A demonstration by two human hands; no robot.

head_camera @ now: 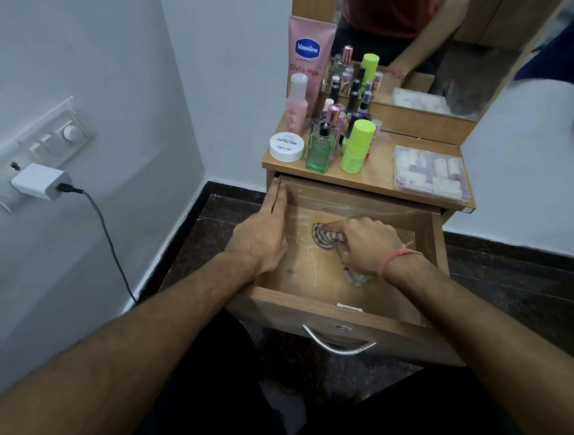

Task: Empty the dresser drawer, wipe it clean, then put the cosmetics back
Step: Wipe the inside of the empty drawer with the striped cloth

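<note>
My right hand (367, 246) pinches a striped cloth (325, 235) against the open drawer (308, 280) floor. My left hand (264, 229) lies on its left wall, fingers straight, pressed together. Farther, the cosmetics (332, 142) stand on the dresser top (378, 169).

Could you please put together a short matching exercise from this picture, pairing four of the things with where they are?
Things:
1. striped cloth
2. left hand
3. clear plastic box
4. white round tin

Places:
A. right side of the dresser top
B. on the drawer's left wall
C. under the right hand, on the drawer floor
D. front left of the dresser top, beside the green bottle

Pairs: 1-C, 2-B, 3-A, 4-D
</note>
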